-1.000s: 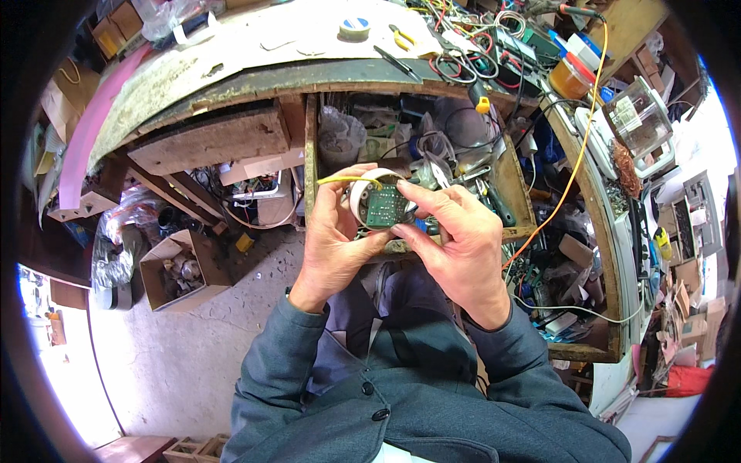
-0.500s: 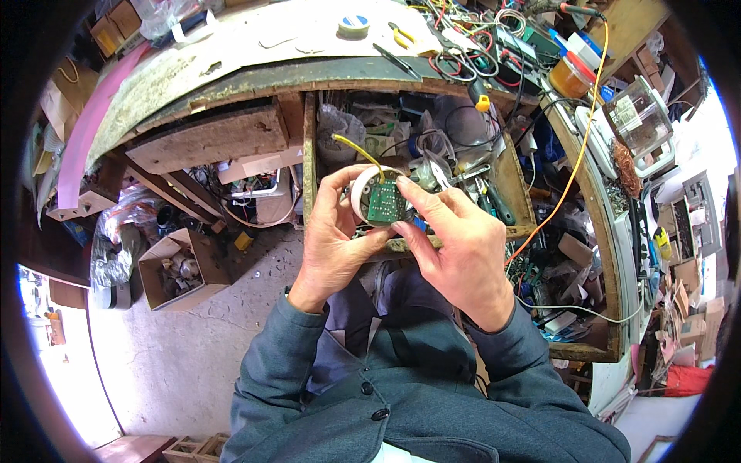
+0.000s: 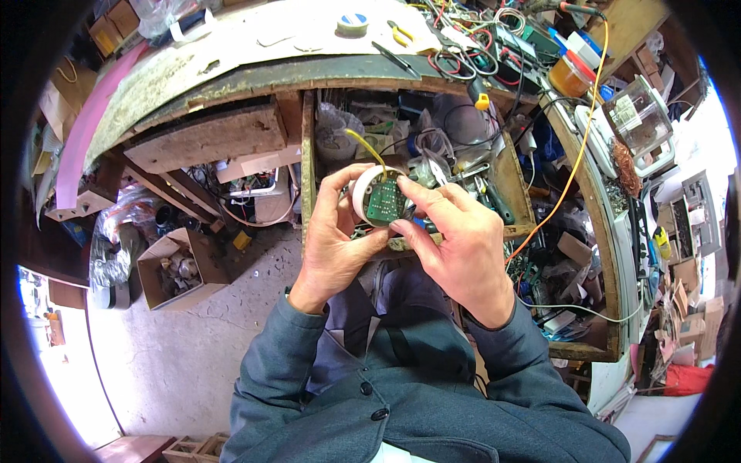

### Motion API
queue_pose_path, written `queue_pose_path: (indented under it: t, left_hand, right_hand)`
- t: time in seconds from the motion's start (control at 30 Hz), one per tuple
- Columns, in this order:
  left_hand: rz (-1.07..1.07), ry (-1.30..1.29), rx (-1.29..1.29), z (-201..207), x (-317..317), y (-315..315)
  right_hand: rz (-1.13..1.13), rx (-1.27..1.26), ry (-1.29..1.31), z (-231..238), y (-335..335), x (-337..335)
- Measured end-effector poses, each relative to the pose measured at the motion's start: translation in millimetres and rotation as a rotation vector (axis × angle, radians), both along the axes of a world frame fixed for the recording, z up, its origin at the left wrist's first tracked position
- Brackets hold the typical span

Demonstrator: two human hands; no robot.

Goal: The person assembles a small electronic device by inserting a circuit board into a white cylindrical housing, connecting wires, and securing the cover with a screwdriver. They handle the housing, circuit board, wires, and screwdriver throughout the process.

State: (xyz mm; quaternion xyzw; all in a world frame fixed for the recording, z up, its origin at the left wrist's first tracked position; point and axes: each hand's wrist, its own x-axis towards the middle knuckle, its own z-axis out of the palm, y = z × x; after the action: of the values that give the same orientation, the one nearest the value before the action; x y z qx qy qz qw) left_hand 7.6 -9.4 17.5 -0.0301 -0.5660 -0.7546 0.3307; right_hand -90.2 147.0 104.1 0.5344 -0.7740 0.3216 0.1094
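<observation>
My left hand [image 3: 333,239] is wrapped round a round white housing [image 3: 360,193], its thumb along the lower edge. In the housing's mouth sits a green circuit board [image 3: 384,202] with solder dots on its face. A yellow wire [image 3: 366,143] rises from the top of the board and ends free in the air. My right hand [image 3: 463,239] pinches the right edge of the board between forefinger and thumb. Both hands are held over the front of an open drawer. Whether the board is seated in the housing or partly lifted, I cannot tell.
The wooden drawer [image 3: 522,184] holds plastic bags and hand tools. On the bench [image 3: 255,58] lie a tape roll [image 3: 352,26], yellow-handled pliers [image 3: 400,35], a black pen [image 3: 395,59] and tangled test leads. An orange cable [image 3: 577,176] hangs at right. A cardboard box [image 3: 202,292] stands on the floor.
The free end of the yellow wire has swung slightly right and down. The housing and board have turned a little; both hands keep their hold.
</observation>
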Motion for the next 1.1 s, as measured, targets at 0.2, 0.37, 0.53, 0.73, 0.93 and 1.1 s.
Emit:
queue_pose_path:
  t: [0.2, 0.37, 0.53, 0.73, 0.93, 1.1]
  left_hand:
    - [-0.081, -0.073, 0.149, 4, 2, -4]
    - [-0.121, -0.069, 0.166, 10, 4, -5]
    - [-0.199, -0.082, 0.289, 9, 7, -12]
    - [-0.262, -0.157, 0.386, 12, 5, -15]
    - [-0.313, -0.218, 0.409, 18, -1, -18]
    - [-0.373, -0.222, 0.415, 19, 0, -21]
  right_hand:
    - [0.041, -0.005, 0.052, 5, -2, -4]
    - [0.03, -0.048, -0.001, 6, -6, -5]
    - [0.049, -0.087, -0.043, 1, -9, -8]
    - [0.077, -0.082, -0.044, 7, -10, -8]
    - [0.099, -0.038, -0.03, 8, -11, -18]
    - [0.122, -0.051, -0.055, 9, -11, -22]
